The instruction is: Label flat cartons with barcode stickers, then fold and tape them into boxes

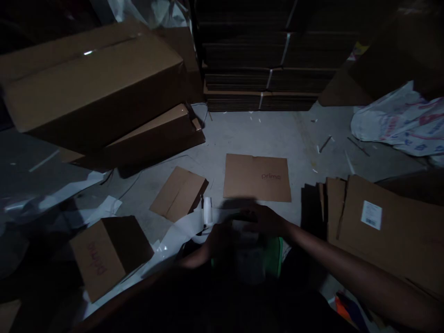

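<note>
In dim light my right hand [262, 219] reaches in over my lap, its blurred fingers bent down at a pale grey thing [245, 227] that is too dark to name. Across from it, my left hand [219, 238] lies in deep shadow beside the same thing; its fingers are hidden. Below the hands shows a dark item with a bright green edge [279, 256]. A white cylinder, perhaps a bottle [207, 211], stands upright just beyond my left hand. Further out, a flat cardboard piece marked "prime" [256, 180] rests on the floor.
A small cardboard box [178, 192] and a "prime" box [100, 263] sit to the left, near white sheeting [180, 236]. Large boxes [97, 83] lean behind. Strapped cardboard stacks [243, 88] line the back. Flattened cartons [391, 226] and a white printed sack [398, 120] lie right.
</note>
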`<state>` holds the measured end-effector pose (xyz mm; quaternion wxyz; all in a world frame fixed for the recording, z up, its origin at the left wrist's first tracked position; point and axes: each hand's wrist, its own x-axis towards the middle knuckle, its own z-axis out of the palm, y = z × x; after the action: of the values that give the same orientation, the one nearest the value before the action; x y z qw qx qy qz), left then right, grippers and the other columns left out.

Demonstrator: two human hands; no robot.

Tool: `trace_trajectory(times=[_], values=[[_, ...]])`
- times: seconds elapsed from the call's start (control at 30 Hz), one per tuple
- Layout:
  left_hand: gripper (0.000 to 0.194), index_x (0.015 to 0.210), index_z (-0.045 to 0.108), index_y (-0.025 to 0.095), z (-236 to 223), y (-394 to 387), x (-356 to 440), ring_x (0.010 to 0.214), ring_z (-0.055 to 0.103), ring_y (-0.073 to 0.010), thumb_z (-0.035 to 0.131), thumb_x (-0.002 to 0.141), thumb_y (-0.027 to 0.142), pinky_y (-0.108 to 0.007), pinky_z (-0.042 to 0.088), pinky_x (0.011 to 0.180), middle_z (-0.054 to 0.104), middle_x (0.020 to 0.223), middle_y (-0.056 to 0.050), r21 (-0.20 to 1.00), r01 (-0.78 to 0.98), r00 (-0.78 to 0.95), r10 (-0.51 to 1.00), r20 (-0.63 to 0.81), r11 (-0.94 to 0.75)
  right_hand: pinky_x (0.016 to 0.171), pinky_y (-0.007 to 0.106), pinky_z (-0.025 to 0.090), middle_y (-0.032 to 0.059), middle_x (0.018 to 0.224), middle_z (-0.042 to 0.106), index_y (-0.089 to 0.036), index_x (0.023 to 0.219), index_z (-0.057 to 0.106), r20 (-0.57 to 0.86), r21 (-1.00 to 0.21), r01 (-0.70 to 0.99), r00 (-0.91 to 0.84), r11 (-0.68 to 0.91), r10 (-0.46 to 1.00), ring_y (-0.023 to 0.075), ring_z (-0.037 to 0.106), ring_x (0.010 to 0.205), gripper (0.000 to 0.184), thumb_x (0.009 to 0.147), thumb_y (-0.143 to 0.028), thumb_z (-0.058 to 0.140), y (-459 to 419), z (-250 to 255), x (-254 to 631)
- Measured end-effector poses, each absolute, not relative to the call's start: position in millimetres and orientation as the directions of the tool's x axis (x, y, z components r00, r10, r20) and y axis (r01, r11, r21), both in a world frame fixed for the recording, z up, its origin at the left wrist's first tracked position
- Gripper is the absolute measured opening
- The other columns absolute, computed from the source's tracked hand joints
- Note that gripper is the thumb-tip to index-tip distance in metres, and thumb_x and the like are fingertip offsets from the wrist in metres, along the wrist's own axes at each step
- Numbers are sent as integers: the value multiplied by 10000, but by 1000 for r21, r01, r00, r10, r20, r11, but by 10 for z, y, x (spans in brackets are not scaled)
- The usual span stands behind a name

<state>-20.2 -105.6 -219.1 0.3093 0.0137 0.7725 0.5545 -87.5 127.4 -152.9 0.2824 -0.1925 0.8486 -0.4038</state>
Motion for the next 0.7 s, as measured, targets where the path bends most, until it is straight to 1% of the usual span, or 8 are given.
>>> trace_trajectory(times=[0.07, 0.13, 0.17, 0.23, 0.3, 0.43, 0.53, 0.7], values=[[317, 754, 655, 125, -2203, -1036, -252, 656, 490, -131, 629, 917, 395, -241, 323, 579, 565, 636, 21, 840, -263, -812, 362, -459, 476, 843, 331, 505, 33, 1150, 758, -259, 1234, 713, -400, -767, -71, -723, 637, -562, 242, 701, 999, 461, 784, -314, 793, 1366, -1549, -848], [289, 846, 701, 124, -2151, -1003, -314, 724, 575, -168, 620, 926, 390, -254, 403, 636, 659, 743, -9, 848, -218, -835, 357, -418, 483, 797, 300, 483, 7, 1033, 776, -247, 1140, 754, -421, -752, -50, -731, 657, -537, 217, 707, 926, 336, 805, -236, 734, 1381, -1550, -837], [266, 956, 719, 129, -2110, -983, -350, 812, 626, -199, 647, 913, 381, -271, 455, 703, 714, 866, -35, 867, -194, -860, 346, -375, 458, 778, 288, 472, -3, 993, 779, -245, 1102, 766, -417, -750, -43, -744, 660, -522, 207, 706, 902, 290, 819, -218, 707, 1369, -1547, -838], [399, 1209, 680, 156, -2024, -937, -431, 1035, 662, -252, 720, 870, 363, -316, 505, 879, 731, 1160, -91, 918, -135, -909, 322, -264, 373, 755, 275, 457, -11, 962, 780, -247, 1064, 774, -394, -752, -46, -767, 657, -506, 200, 702, 883, 238, 847, -230, 680, 1330, -1529, -856], [498, 1304, 643, 172, -1963, -886, -514, 1134, 653, -263, 755, 859, 364, -336, 495, 975, 703, 1281, -112, 953, -85, -928, 325, -182, 290, 726, 267, 443, -12, 936, 779, -247, 1022, 778, -379, -745, -66, -777, 664, -502, 198, 697, 865, 184, 883, -280, 662, 1303, -1502, -892], [276, 980, 755, 127, -1962, -819, -625, 855, 653, -210, 644, 955, 378, -291, 480, 777, 747, 909, -61, 928, -64, -903, 375, -210, 366, 674, 260, 401, 0, 840, 759, -231, 902, 769, -351, -665, -138, -810, 734, -470, 181, 675, 782, 143, 900, -314, 652, 1331, -1446, -967], [365, 799, 729, 121, -2003, -828, -621, 728, 562, -168, 562, 991, 383, -262, 390, 652, 642, 708, -21, 881, -52, -880, 396, -263, 470, 664, 257, 377, 5, 856, 756, -228, 899, 757, -332, -619, -194, -814, 761, -477, 172, 671, 777, 106, 872, -273, 665, 1374, -1435, -985], [390, 705, 679, 134, -1983, -881, -557, 685, 488, -163, 587, 966, 410, -272, 355, 623, 519, 597, -2, 883, -64, -865, 415, -281, 465, 662, 253, 359, -5, 841, 748, -233, 905, 746, -379, -593, -198, -787, 781, -487, 161, 659, 760, 105, 865, -254, 652, 1338, -1499, -959]])
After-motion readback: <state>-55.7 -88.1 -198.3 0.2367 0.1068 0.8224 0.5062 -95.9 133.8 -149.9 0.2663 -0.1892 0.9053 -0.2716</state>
